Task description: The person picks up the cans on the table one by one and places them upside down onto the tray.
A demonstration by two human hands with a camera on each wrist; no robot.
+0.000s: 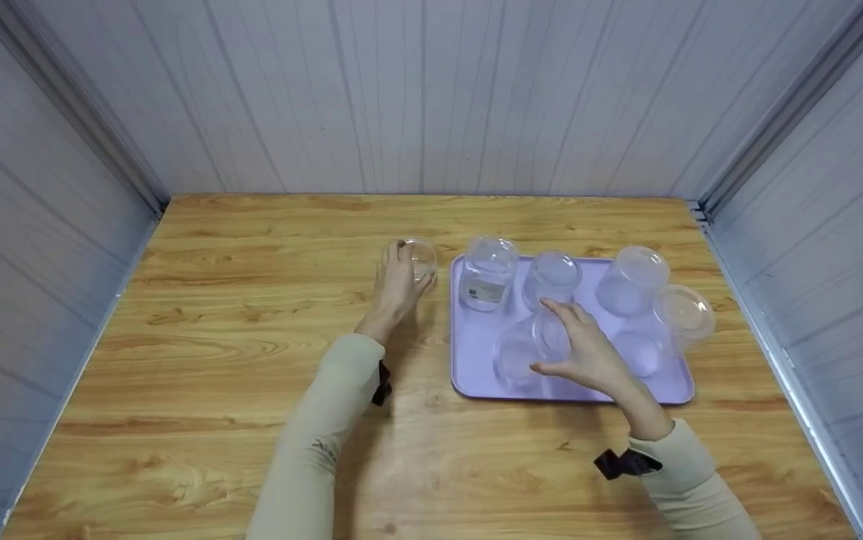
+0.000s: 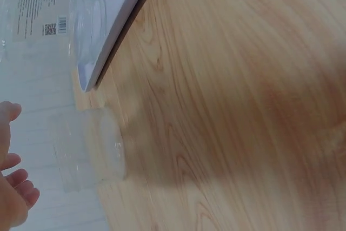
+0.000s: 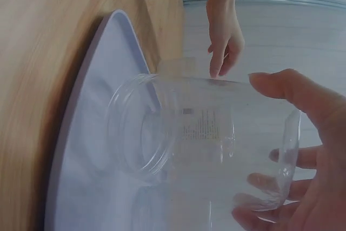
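My left hand is just above a clear jar on the table, left of the tray. In the left wrist view, its loosely bent fingers are apart from that jar. My right hand reaches round another clear jar at the tray's front left. The right wrist view shows the thumb at its side and the other fingers around its base end; this jar has its threaded mouth downward over the tray. How firmly the right hand grips is hard to tell through the plastic.
The lilac tray holds several more clear jars, among them a labelled jar at its back left. One jar stands at the right edge. Panelled walls enclose the back and sides of the wooden table.
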